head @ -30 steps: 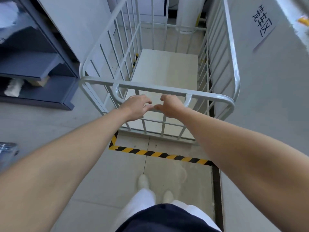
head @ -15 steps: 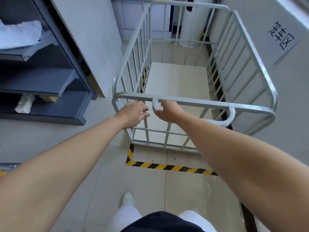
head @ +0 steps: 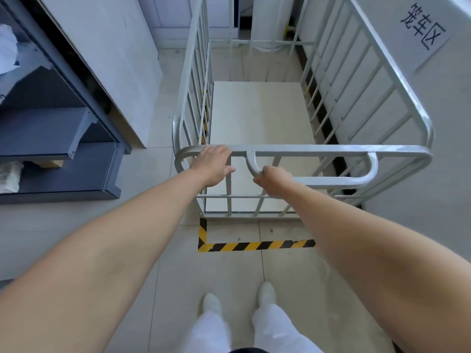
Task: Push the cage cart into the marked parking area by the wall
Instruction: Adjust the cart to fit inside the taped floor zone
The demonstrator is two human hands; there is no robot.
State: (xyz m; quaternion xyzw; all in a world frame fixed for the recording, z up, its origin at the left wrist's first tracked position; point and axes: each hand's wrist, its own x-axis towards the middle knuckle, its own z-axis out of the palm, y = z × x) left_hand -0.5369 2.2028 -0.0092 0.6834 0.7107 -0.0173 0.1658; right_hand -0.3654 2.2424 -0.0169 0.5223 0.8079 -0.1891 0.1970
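A grey metal cage cart [head: 397,87] with barred sides and a pale floor board stands in front of me, close along the right wall. Its near end sits just inside the yellow-and-black floor tape [head: 254,245] that marks the parking area. My left hand [head: 212,165] rests on the cart's top rail near the left corner, fingers curled over it. My right hand [head: 275,180] is closed around the looped push handle at its left bend. The cart's wheels are hidden.
A dark blue shelf unit [head: 58,138] with wrapped items stands at the left. A white panel [head: 107,54] leans beside it, near the cart's left side. A paper sign [head: 424,31] hangs on the right wall. My feet [head: 239,299] stand behind the tape.
The cart has rolled forward over the tape line into the marked area. My left hand has shifted up onto the top rail; my right hand has slid along the push handle.
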